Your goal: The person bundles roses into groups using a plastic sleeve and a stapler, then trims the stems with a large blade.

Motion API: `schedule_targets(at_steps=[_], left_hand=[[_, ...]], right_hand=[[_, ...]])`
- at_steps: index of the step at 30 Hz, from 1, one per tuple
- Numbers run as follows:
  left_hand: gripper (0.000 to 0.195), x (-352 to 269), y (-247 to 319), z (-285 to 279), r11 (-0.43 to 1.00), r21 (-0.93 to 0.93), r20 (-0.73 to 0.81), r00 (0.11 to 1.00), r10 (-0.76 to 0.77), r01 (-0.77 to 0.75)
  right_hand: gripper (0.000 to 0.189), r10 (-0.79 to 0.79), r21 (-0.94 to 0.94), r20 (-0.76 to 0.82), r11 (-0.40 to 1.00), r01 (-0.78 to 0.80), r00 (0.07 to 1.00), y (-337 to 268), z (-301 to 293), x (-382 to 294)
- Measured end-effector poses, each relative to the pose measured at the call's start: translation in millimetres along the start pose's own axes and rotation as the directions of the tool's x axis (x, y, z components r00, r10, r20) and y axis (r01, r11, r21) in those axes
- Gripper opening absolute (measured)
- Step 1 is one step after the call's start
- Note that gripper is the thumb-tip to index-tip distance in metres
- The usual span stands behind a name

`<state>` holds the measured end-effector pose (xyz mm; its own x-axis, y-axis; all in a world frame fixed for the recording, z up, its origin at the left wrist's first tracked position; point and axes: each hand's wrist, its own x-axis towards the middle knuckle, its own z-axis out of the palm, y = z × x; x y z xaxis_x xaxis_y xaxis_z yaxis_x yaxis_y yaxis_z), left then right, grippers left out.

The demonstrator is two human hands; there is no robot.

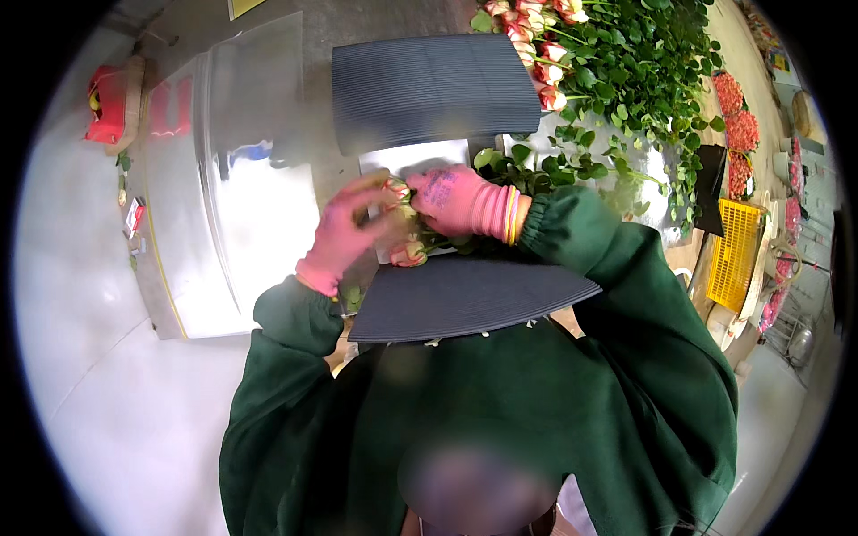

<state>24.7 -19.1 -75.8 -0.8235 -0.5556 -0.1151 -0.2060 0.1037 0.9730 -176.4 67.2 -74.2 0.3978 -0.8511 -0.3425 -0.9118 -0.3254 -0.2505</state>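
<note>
Both of my hands wear pink gloves. My right hand [448, 201] is closed around rose stems just behind the flower heads. My left hand [352, 224] is blurred, with thumb and fingers apart beside the blooms; whether the fingertips touch petals is unclear. A pink-and-cream rose [407, 254] shows below the hands, and another rose head [398, 189] peeks out between them. Leafy stems [543, 167] run off to the right past my right wrist. Under the roses lies a white sheet [415, 157], between a dark corrugated sheet [436, 87] beyond and a second corrugated sheet [462, 298] near my body.
A pile of roses [536, 40] with dense foliage [623, 74] covers the table's far right. Clear plastic sheets [261, 201] lie at left. Along the right stand a yellow plastic crate [734, 254] and coral-coloured flower bunches [741, 130]. A red object [107, 104] sits beyond the left edge.
</note>
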Motion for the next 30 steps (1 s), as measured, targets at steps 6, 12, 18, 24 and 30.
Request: schedule_targets(at_steps=[6,12,18,24,30], left_hand=[[0.049,22.1,2.5,0.6,0.897,0.415,0.186,0.979,0.079,-0.151],[0.055,21.1,14.0,4.1,0.835,0.543,0.204,0.978,-0.030,-0.087],[0.055,34.0,30.2,5.2,0.706,0.689,0.303,0.950,-0.076,-0.164],[0.056,34.9,27.7,1.7,0.746,0.648,0.294,0.954,-0.059,-0.154],[0.050,22.3,-3.2,2.9,0.738,0.654,0.108,0.986,0.126,-0.166]], right_hand=[[0.021,0.047,0.264,-0.042,0.964,-0.034,0.998,11.3,-5.7,-16.9],[0.029,0.727,0.707,-0.196,0.570,-0.419,0.658,65.7,64.9,-96.0],[0.037,0.873,0.798,-0.411,0.483,-0.360,0.262,182.8,2.8,-89.2],[0.030,0.766,-0.017,-0.487,0.472,-0.881,0.420,207.3,-16.5,-55.5],[0.021,0.427,0.404,-0.904,0.864,-0.300,0.011,205.6,-113.4,-162.0]])
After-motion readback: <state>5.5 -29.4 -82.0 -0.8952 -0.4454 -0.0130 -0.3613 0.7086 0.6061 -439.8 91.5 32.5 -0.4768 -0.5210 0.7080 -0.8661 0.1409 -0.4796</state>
